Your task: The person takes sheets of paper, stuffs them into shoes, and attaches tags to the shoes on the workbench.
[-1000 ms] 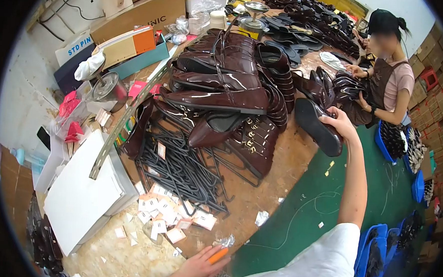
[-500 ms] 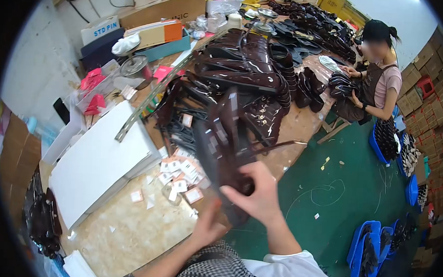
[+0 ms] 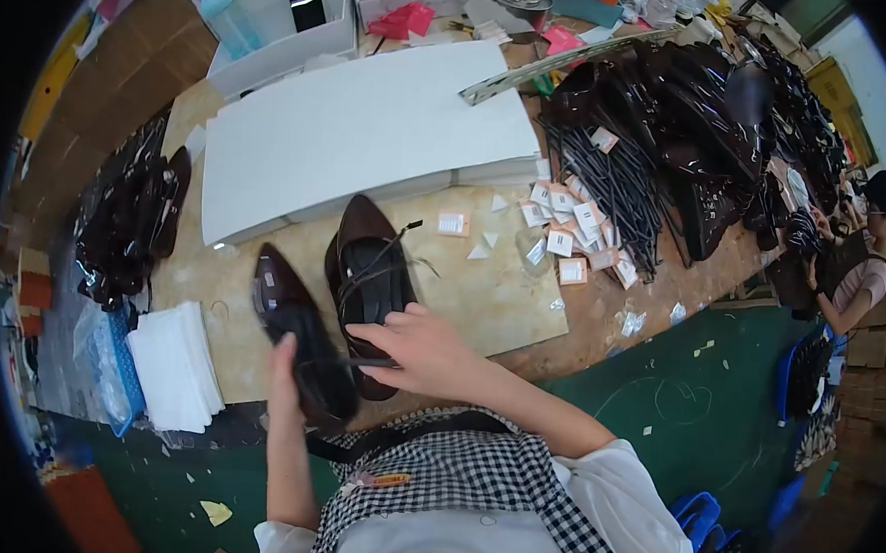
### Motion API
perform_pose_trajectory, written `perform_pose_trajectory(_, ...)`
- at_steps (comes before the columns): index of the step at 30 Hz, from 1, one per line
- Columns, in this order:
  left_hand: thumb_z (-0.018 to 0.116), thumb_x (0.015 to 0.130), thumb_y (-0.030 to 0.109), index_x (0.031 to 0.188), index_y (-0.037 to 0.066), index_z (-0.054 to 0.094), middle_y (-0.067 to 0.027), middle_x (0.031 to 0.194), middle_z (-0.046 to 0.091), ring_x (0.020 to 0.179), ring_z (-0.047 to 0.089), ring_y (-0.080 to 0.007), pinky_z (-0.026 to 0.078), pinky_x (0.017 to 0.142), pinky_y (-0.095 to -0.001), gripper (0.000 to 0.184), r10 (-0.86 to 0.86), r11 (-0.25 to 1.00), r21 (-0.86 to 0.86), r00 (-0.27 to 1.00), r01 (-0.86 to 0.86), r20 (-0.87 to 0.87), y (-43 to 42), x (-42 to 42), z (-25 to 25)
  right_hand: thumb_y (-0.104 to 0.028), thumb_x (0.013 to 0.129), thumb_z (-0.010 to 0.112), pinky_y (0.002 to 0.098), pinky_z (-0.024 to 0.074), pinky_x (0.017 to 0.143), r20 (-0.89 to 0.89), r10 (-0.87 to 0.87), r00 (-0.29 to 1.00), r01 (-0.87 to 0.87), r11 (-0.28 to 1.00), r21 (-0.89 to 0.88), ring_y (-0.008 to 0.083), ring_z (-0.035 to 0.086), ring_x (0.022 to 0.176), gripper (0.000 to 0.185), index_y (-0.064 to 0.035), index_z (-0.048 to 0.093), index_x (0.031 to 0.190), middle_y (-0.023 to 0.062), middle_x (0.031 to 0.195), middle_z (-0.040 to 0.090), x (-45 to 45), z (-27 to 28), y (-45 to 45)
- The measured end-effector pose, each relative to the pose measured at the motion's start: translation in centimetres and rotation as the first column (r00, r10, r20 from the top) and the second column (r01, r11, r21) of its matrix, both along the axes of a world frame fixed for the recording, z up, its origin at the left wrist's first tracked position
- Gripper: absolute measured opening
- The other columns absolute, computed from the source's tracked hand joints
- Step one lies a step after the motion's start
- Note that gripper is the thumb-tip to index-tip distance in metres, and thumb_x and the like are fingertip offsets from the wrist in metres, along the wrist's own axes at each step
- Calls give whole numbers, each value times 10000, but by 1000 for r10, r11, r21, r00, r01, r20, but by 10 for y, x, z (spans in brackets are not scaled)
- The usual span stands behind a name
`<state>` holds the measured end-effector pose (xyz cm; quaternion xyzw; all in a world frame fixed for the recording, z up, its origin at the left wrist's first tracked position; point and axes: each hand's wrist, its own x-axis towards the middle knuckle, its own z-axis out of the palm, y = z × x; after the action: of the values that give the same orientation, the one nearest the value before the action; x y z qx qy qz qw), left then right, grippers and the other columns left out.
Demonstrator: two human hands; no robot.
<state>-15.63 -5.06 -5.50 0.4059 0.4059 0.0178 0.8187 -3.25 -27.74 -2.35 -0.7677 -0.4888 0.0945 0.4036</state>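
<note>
One blue bin on the floor holds dark items, too blurred to count. The left hand grips one shoe; the right hand pinches a second shoe near its heel.

A shoe workshop: glossy dark shoes heap the workbench ahead and to the right of the right hand, beside loose tags and thin black rods; farther right, an aproned co-worker works near blue bins.
</note>
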Motion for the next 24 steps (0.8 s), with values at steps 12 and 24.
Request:
perform_pose_trajectory(12,608,988,242,1505,-2,398,-137,1351,564,1168,560,-196,470,979,-321,609,-132,827,552,991,105,8,43,-29,-85,-161,864,729,359,520,737,162,63,985,9,912,-410,242,645,769,319,-83,715,1173,66,803,683,2,4,-26)
perform_pose_trajectory(24,769,815,204,1051,50,695,-110,1049,665,1044,633,-294,494,1021,-414,292,-793,-169,978,572,119,-207,-87,34,48,-132,813,758,403,465,905,311,-708,634,742,670,15,298,595,973,150,-47,743,936,106,890,680,162,-73,-100)
